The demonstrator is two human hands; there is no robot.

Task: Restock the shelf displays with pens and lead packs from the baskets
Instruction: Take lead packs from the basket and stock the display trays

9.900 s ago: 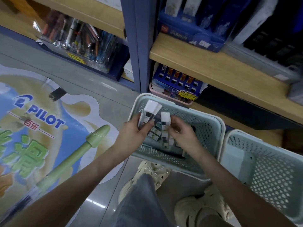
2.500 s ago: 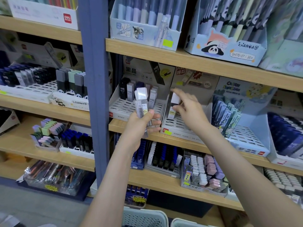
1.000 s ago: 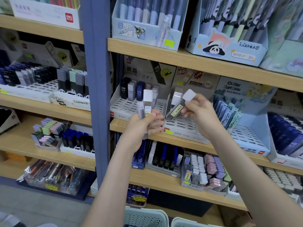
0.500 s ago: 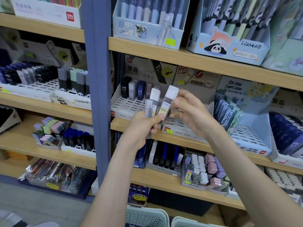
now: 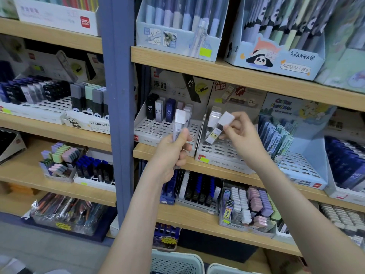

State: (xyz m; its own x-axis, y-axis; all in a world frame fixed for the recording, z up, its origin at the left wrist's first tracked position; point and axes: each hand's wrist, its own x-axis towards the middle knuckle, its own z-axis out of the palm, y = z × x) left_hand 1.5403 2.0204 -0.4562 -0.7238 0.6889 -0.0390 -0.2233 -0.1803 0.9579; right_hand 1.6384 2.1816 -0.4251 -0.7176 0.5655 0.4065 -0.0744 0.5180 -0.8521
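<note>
My left hand (image 5: 173, 153) grips a clear lead pack with a white cap (image 5: 178, 122) upright, in front of the left slotted tray. My right hand (image 5: 240, 133) pinches another white-capped lead pack (image 5: 217, 129) with a yellow "100" label, tilted down over the white slotted display tray (image 5: 221, 153) on the middle shelf. Two similar packs (image 5: 214, 115) stand at the back of that tray. The rims of two pale baskets, one on the left (image 5: 175, 262) and one on the right (image 5: 227, 268), show at the bottom edge.
A blue upright post (image 5: 118, 107) divides the shelving. Left of my hands a tray (image 5: 164, 131) holds HB 0.7 lead cases. Pen boxes (image 5: 177, 30) fill the upper shelf; erasers (image 5: 248, 206) and lead cases sit on the lower shelf. A blue slotted tray (image 5: 300, 167) stands at right.
My right hand took a pack from the bundle in my left hand and carried it right and down over the slotted tray. My left hand stayed in place.
</note>
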